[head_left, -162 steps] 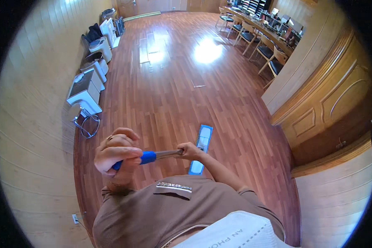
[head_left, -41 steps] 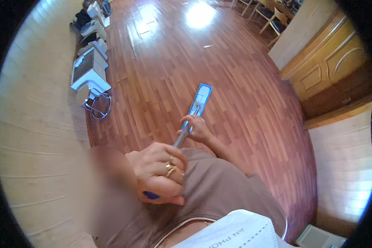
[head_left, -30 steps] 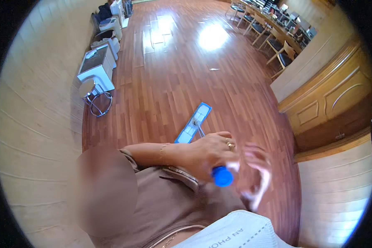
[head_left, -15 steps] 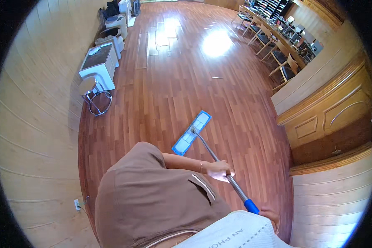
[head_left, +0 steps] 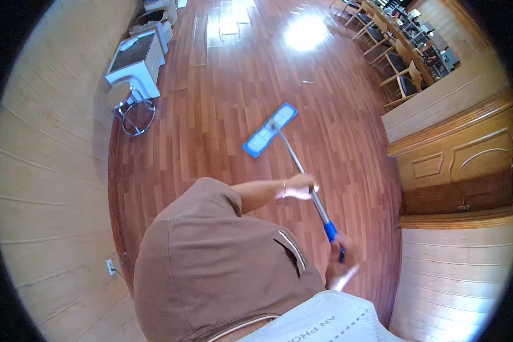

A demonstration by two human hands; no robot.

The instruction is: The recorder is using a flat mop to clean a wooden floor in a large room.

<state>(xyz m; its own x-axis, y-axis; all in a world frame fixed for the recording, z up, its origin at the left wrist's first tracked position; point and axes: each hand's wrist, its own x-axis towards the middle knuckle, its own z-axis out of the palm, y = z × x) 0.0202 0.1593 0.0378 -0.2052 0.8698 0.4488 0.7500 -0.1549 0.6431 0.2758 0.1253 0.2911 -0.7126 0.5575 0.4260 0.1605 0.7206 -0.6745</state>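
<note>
A flat mop (head_left: 260, 141) with a white back and blue edges lies slantwise on the wood floor ahead of me. Its metal pole slopes back toward my body and ends in a blue grip (head_left: 330, 229). My left hand (head_left: 300, 186) is closed around the middle of the pole, a thin bracelet at its wrist. Lower down, my right hand (head_left: 343, 259) is wrapped about the end of the blue grip, somewhat blurred. The brown shirt (head_left: 228, 256) and a white printed cloth fill the lower part of the view.
Along the left wall stand a round stool (head_left: 132, 111) with a metal base and a white cabinet (head_left: 137, 65). Chairs (head_left: 407, 80) line a long cluttered desk at the far right. A wooden door (head_left: 450, 162) is on the right. A small pale scrap (head_left: 308, 82) lies ahead.
The mop has slid forward, away from me, with both hands moving forward along with it. My right hand has come out from beside the white cloth. The view has tilted downward slightly.
</note>
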